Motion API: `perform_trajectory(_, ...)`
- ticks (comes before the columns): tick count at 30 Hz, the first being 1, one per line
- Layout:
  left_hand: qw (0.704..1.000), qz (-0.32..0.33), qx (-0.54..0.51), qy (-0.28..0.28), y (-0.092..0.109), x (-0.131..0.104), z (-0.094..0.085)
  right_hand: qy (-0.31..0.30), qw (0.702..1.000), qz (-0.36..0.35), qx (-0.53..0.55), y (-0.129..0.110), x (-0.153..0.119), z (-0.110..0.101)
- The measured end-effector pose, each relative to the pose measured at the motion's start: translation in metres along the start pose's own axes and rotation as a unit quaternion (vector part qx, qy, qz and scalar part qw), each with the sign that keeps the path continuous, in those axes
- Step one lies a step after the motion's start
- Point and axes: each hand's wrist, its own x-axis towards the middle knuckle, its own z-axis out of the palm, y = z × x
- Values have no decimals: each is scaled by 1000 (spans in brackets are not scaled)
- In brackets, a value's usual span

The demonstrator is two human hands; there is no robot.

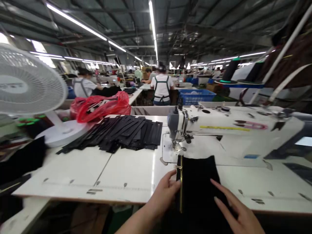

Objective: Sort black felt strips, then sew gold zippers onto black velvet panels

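Observation:
A black fabric piece (pixel 200 185) with a gold zipper (pixel 181 188) along its left side lies in front of the white sewing machine (pixel 226 130). Its top edge is just short of the needle area, and its lower part hangs over the table's front edge. My left hand (pixel 165 191) is closed, thumb and fingers pinching the left edge by the zipper, just below the zipper's metal slider (pixel 179 167). On the right part of the fabric rests my right hand (pixel 236 208), fingers apart and lying on the cloth; its other fingers are partly hidden.
Black strips (pixel 129 131) are heaped on the white table (pixel 131 169), left of the machine. Behind them sits a red plastic bag (pixel 104 105), beside a white fan (pixel 60 130). Thread cones (pixel 230 71) stand at right. Several people work beyond, near a blue basket (pixel 196 96).

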Motion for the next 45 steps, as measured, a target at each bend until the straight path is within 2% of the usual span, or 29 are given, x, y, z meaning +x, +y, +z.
perform_trajectory(2, 1000, 22, 2, 17, 0, -3, -11, -13, 1000, -5, -27, 7, 4, 8)
perform_trajectory(5, 998, 50, 36, 0, 1, -11, -19, 6, 999, 20, -44, 17, 17, 8)
perform_trajectory(8, 986, 60, 156, 29, 6, -20, -22, 4, 998, 31, -48, 22, 30, 14)
perform_trajectory(10, 957, 92, 267, 60, 12, -23, -25, 1, 998, 27, -54, 25, 35, 20)
perform_trajectory(12, 906, 144, 386, 95, 20, -20, -32, 12, 998, 18, -64, 27, 37, 25)
perform_trajectory(14, 843, 201, 484, 122, 30, -10, -41, 31, 996, 3, -83, 28, 36, 27)
perform_trajectory(16, 786, 256, 552, 111, 41, 6, -49, 42, 994, -16, -103, 29, 35, 27)
perform_trajectory(19, 694, 352, 628, 7, 57, 32, -52, 35, 993, -25, -111, 33, 38, 26)
perform_trajectory(22, 605, 434, 656, -120, 68, 51, -44, 11, 993, -28, -113, 38, 50, 24)
perform_trajectory(24, 556, 451, 678, -165, 71, 58, -36, 25, 988, -63, -137, 36, 59, 22)
perform_trajectory(26, 530, 440, 701, -183, 70, 62, -30, 73, 975, -116, -177, 24, 62, 21)
perform_trajectory(28, 542, 414, 706, -190, 68, 62, -26, 89, 960, -172, -202, 5, 57, 21)
perform_trajectory(31, 594, 370, 691, -182, 74, 49, -20, 5, 954, -248, -171, -26, 43, 14)
perform_trajectory(33, 633, 346, 670, -175, 89, 30, -13, -22, 947, -278, -158, -39, 39, -3)
perform_trajectory(34, 662, 332, 648, -177, 99, 18, -8, -17, 943, -291, -160, -44, 41, -16)
perform_trajectory(36, 752, 293, 558, -195, 119, -5, 2, 16, 928, -326, -180, -53, 50, -44)
perform_trajectory(38, 837, 237, 447, -208, 128, -20, 11, 40, 903, -374, -206, -64, 68, -68)
perform_trajectory(40, 909, 175, 334, -175, 118, -22, 15, 60, 896, -385, -212, -73, 89, -76)
perform_trajectory(42, 958, 121, 243, -93, 88, -13, 12, 108, 911, -331, -222, -74, 104, -67)
perform_trajectory(43, 969, 104, 218, -52, 71, -8, 7, 125, 917, -303, -230, -68, 107, -57)
perform_trajectory(45, 965, 109, 236, 36, 39, 2, -7, 121, 934, -239, -237, -47, 103, -30)
